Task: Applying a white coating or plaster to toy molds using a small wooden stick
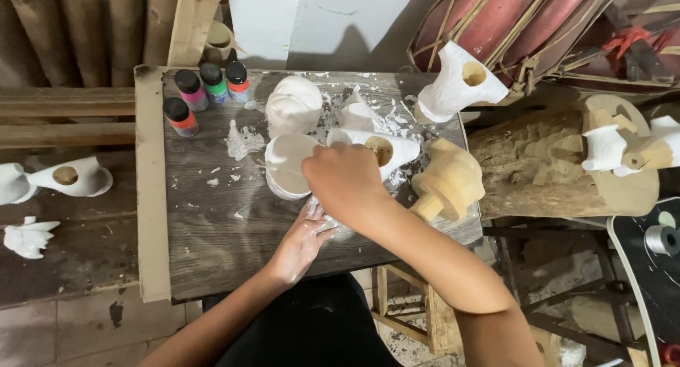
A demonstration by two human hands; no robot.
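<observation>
Hands are working together at the near edge of the dark wooden board (212,218): the paint-smeared left hand (301,243) is lying flat, fingers spread, while the right hand (347,183) is closing over a white-painted carved wooden piece (386,151). Coating looks underway; turning the piece seems next.

The board's bare left and near part (205,225) gives open passage. 4 paint bottles (205,91) block the far left corner; white carved pieces (294,105) and a bare wooden figure (450,183) crowd the right.
</observation>
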